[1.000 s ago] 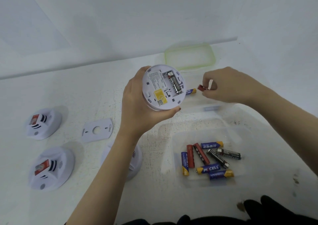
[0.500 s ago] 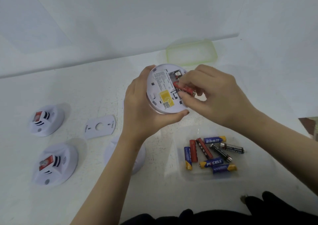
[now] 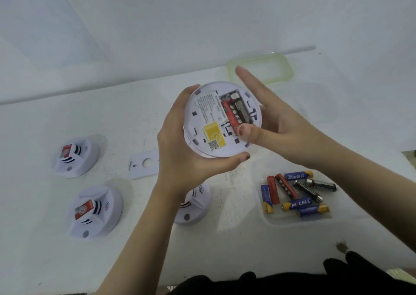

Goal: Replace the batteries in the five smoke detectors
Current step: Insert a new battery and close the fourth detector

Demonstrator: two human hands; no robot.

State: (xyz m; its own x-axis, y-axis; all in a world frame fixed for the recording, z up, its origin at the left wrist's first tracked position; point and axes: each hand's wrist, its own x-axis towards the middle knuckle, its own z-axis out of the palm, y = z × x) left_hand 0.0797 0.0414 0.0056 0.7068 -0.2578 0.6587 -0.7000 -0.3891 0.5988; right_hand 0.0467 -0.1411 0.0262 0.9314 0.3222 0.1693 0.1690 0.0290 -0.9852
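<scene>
Left hand (image 3: 180,159) gripped the smoke detector (image 3: 202,119) by its rim, fingers curled behind, thumb hooked under the near edge. Unit was held up off the table (image 3: 67,261), between the two hands, back face turned up at the person.

Right hand (image 3: 290,132) was relaxed, fingers straight behind the far rim and grasping nothing. Only the thumb (image 3: 245,132) worked, pressing on the near end of the red battery (image 3: 230,114) in the open bay.

Red battery lay flat beside a black battery (image 3: 242,112), the two parallel and touching. Long axis ran away from the person and back, near end skewed a little to their right. Could not read the polarity marks.

My judgement: this was the seating step. To do it well, push the near end down and slightly along the axis so the spring gives, with the left hand braced against the push. Check that the battery sits level with its neighbour and that its terminals match the bay markings. A raised end would probably foul the mounting plate (image 3: 144,164), which lay on the table by the left forearm.

Three more detectors (image 3: 94,211) sat dome-up on the table to the left. Loose batteries (image 3: 297,195) lay in a clear tray (image 3: 270,220) under the right forearm, its green-rimmed lid (image 3: 290,69) further back.
</scene>
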